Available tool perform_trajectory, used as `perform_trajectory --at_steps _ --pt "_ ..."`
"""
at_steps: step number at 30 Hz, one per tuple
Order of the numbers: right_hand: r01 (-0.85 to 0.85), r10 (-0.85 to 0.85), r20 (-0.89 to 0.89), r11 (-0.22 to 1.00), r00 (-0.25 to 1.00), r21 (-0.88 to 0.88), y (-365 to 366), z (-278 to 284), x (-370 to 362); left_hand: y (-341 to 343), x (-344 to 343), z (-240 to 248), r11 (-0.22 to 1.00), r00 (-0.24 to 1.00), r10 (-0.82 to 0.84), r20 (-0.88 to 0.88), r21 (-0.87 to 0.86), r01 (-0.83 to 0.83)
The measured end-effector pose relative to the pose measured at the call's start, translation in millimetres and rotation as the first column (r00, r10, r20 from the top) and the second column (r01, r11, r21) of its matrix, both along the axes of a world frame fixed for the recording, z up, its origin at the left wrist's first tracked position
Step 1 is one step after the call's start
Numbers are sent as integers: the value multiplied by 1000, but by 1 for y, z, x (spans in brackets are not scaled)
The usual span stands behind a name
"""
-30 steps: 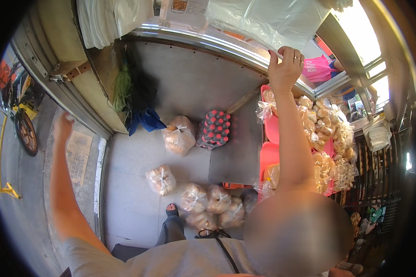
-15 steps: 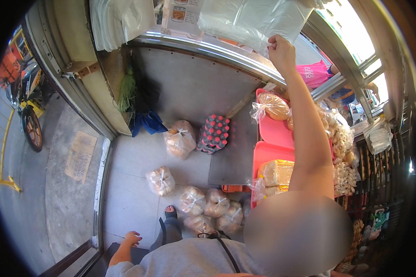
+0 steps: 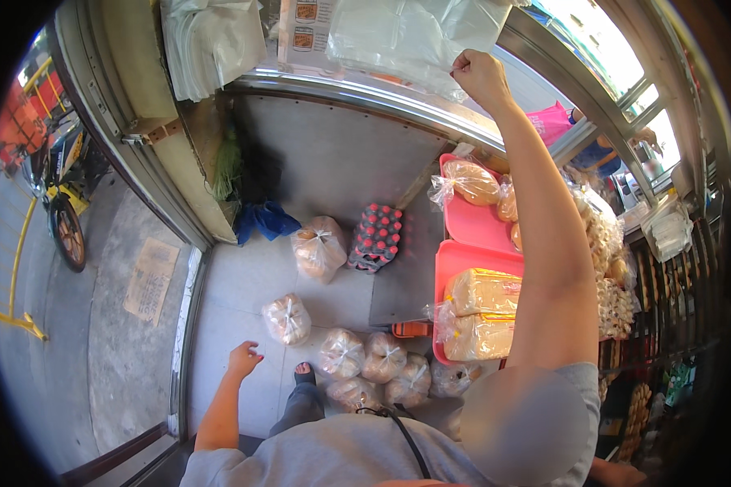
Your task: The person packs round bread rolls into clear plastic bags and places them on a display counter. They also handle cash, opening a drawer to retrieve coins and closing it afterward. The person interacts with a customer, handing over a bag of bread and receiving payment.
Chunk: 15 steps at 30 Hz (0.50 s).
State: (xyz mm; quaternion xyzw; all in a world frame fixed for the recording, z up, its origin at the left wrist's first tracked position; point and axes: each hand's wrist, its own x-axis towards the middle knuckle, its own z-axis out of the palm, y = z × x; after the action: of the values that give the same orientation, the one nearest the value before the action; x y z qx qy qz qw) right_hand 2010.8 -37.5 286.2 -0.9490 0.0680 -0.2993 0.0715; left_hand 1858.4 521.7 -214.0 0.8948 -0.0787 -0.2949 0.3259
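Looking down from my head, my right hand (image 3: 481, 77) is raised high and closed in a fist on the lower edge of a bunch of clear plastic bags (image 3: 406, 36) that hangs above the metal sill. My left hand (image 3: 244, 359) hangs low at my side with the fingers loosely spread, holding nothing, just above the tiled floor (image 3: 235, 284). Nearest to it on the floor sits a tied clear bag of buns (image 3: 287, 318), with a cluster of similar bags (image 3: 374, 361) beside my sandalled foot (image 3: 304, 375). Farther back lie another bun bag (image 3: 319, 247) and a shrink-wrapped pack of red-capped bottles (image 3: 376, 237). To my right, under my raised arm, red trays (image 3: 471, 243) carry bagged loaves (image 3: 479, 312) (the trays touch end to end). A bicycle (image 3: 57, 203) stands outside, well apart.
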Motion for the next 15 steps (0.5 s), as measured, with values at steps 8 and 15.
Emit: perform_trajectory --at_steps 8,15 --pt "-63 70 -13 950 997 305 5 8 13 -42 -24 10 980 982 -176 -69 -103 168" --pt "-153 231 -133 889 964 433 18 22 11 21 -55 -31 967 943 -244 -227 18 255"
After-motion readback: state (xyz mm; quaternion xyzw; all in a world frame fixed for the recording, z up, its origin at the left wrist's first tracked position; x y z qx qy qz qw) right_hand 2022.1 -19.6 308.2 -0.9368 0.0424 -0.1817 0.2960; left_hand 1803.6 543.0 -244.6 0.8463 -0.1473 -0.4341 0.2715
